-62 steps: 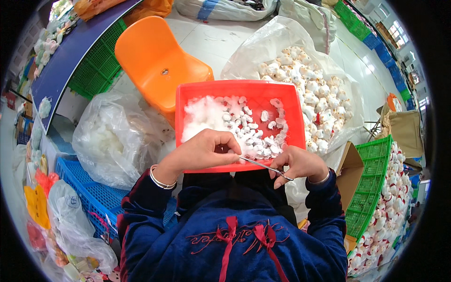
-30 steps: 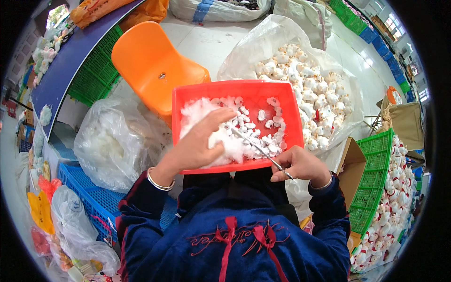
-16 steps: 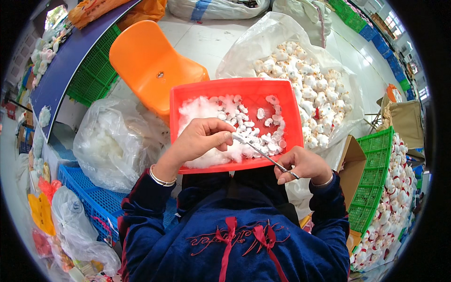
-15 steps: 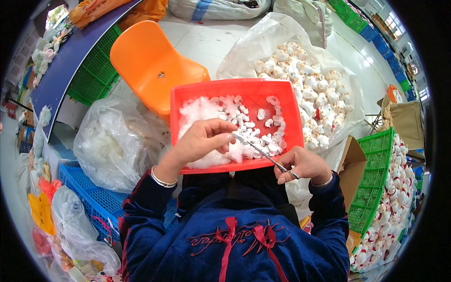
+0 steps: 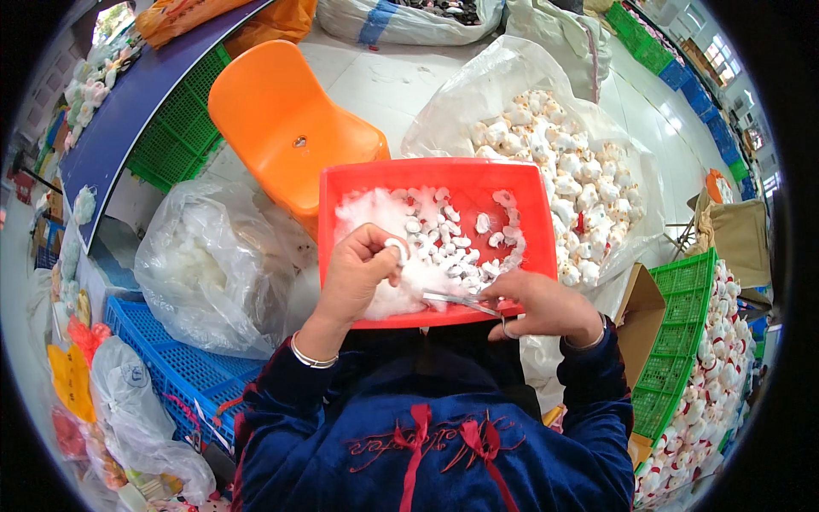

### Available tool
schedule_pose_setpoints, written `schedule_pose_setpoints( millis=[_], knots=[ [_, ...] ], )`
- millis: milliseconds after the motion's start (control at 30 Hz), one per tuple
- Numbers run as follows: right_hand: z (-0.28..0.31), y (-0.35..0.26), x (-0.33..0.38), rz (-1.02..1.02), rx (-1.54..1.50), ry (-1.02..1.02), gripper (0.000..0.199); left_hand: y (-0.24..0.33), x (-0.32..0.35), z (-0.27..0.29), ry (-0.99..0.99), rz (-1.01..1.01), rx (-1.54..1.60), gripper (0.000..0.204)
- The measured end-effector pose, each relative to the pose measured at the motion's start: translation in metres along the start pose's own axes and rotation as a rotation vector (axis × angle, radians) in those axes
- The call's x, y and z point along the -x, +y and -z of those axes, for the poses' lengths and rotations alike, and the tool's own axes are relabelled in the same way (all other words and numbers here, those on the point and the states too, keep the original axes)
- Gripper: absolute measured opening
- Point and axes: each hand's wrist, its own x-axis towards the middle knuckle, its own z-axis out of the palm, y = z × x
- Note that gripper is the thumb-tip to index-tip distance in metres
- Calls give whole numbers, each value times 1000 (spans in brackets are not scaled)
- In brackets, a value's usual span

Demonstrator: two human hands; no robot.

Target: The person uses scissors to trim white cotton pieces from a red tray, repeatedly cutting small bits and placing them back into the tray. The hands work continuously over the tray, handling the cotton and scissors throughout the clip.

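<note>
Left hand: my left hand (image 5: 358,271) is curling over the near left part of the red tray (image 5: 432,173), fingers (image 5: 381,241) pinching a small white piece (image 5: 397,248).
Right hand: my right hand (image 5: 546,305) is resting at the tray's near right rim, fingers closed around the handles of a pair of scissors (image 5: 465,302) whose blades are pointing left across the fluff.
Tray: it is sitting on my lap, holding white stuffing (image 5: 375,209) on the left and many small white pieces (image 5: 478,243) scattered to the right.
Big clear bag: a wide clear plastic bag (image 5: 478,85) is lying open on the floor just beyond the tray, far right, full of small white plush figures (image 5: 563,162).
Second bag: a knotted clear bag of white filling (image 5: 205,264) is standing to my left, leaning on a blue crate (image 5: 171,375).
Green crate: a green crate (image 5: 682,341) on the near right is sitting beside more white figures (image 5: 725,358); a brown cardboard box (image 5: 640,316) is standing between it and my arm.
Seat: an orange plastic chair (image 5: 281,119) is standing far left of the tray.
Worktop: a dark blue worktop (image 5: 128,111) is running along the far left, with green crates (image 5: 183,128) under it.
Hard to make out: the scissor handles are hidden in my grip, the tray's near edge is covered by my hands, and the colourful bags (image 5: 85,392) at the left rim are too bent to tell.
</note>
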Motion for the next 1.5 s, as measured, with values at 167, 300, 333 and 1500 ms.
schedule_pose_setpoints(
  millis=[167, 300, 333, 1500],
  knots=[
    [24, 6, -40, -393, 196, 163, 42, 6, 5, 12, 58, 33, 10, 8],
    [11, 39, -75, -125, 661, 344, 32, -3, 7, 20, 74, -30, 9, 8],
    [8, 45, -82, -178, 687, 271, 30, -2, 7, 21, 89, -41, 36, 8],
    [47, 6, -15, 22, -445, -41, 40, 5, -9, 17, 36, -304, -310, 15]
  ],
)
